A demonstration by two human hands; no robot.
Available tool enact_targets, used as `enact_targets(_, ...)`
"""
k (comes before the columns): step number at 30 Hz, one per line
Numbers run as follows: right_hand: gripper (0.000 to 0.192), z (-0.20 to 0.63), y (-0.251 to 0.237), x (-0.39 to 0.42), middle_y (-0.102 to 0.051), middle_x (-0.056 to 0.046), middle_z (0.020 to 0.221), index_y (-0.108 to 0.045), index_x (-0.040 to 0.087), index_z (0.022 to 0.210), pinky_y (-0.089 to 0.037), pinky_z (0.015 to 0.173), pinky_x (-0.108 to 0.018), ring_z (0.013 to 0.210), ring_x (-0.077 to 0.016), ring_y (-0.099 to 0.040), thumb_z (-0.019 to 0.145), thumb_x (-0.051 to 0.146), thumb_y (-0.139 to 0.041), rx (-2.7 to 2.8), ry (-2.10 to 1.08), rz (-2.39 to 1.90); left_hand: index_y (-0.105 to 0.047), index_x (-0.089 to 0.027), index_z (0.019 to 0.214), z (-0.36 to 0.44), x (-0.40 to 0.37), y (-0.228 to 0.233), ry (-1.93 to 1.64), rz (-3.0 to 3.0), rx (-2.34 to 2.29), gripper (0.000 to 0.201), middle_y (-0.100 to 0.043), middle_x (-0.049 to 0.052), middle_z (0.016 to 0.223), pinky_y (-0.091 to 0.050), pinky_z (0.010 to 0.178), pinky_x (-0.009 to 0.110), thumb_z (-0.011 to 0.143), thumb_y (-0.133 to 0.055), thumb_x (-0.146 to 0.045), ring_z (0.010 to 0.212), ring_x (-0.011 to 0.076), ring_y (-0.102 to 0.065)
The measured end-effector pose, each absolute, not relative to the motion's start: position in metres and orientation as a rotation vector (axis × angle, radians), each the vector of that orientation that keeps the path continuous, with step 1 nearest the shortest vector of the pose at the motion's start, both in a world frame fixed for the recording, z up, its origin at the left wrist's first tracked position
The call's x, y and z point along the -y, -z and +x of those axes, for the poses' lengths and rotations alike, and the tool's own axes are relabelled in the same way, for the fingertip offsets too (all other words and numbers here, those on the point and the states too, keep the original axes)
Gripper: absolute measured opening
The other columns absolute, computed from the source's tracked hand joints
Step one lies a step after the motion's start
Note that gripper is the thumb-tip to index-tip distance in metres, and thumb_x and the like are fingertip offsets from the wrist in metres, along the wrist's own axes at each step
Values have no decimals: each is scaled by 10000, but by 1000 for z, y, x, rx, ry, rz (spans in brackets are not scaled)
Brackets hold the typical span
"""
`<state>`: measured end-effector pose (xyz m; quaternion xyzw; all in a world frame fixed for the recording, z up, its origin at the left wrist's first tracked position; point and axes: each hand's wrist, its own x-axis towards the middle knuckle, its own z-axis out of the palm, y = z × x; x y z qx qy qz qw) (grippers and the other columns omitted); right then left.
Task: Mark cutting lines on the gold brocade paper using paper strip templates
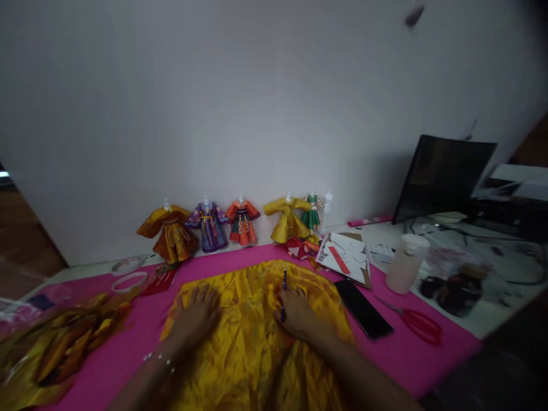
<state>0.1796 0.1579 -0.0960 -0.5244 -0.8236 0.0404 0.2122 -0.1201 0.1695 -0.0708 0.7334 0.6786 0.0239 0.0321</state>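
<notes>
A sheet of shiny yellow fabric (252, 348) lies spread on a pink mat (128, 348) in front of me. My left hand (194, 319) rests flat on the fabric's left part, fingers apart, a bead bracelet at the wrist. My right hand (299, 314) presses on the fabric's right part and holds a dark pen (283, 292) upright between the fingers.
Several small doll dresses on stands (240, 222) line the wall. Gold fabric scraps (55, 348) lie left. A black phone (363, 308), red scissors (417, 322), a white cup (406, 262), paper patterns (345, 257) and a dark monitor (443, 177) lie right.
</notes>
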Motion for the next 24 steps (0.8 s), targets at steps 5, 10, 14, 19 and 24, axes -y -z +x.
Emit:
enact_targets(5,284,188,77,-149,-707,-175,1132,-632,154,1087,-351,1095,-504,1126,-332,-628,888,357,-631,2379,-117,-1415,-370,-261,1527,-67,-137,70,-67,2401,-1685,652,-235,86,1645,-139,1200,619,957,-334,-577,1520,325,-152)
enact_targets(10,170,212,69,-130,-736,-115,1013,-634,172,1030,-396,1067,-445,985,-276,-684,901,275,-595,2488,-165,-1335,-365,-303,1520,-53,-104,77,-35,2451,-1452,741,-188,72,1641,-110,1201,630,902,-378,-712,1517,336,-133)
enact_targets(14,177,227,82,-111,-718,-84,1054,-619,202,1069,-347,1120,-420,1034,-241,-668,898,186,-574,2455,-199,-1300,-348,-313,1521,-55,-92,85,-28,2456,-1411,762,-176,70,1638,-122,1203,622,893,-351,-744,1515,335,-127)
enact_targets(19,250,233,98,-99,-695,-74,1083,-617,206,1079,-211,1202,-430,1103,-209,-624,905,102,-470,2439,-202,-1268,-332,-358,1522,-63,-98,92,-92,2469,-1463,651,-188,40,1644,-142,1203,612,943,-366,-653,1516,308,-148)
enact_targets(24,428,231,79,-109,-580,-178,1396,-570,138,1280,-172,1220,-510,1406,-301,-419,854,173,-575,2628,-172,-1234,-425,-253,1496,-81,-118,99,-174,2436,-1651,572,-244,106,1632,-119,1185,658,999,-304,-508,1507,336,-183)
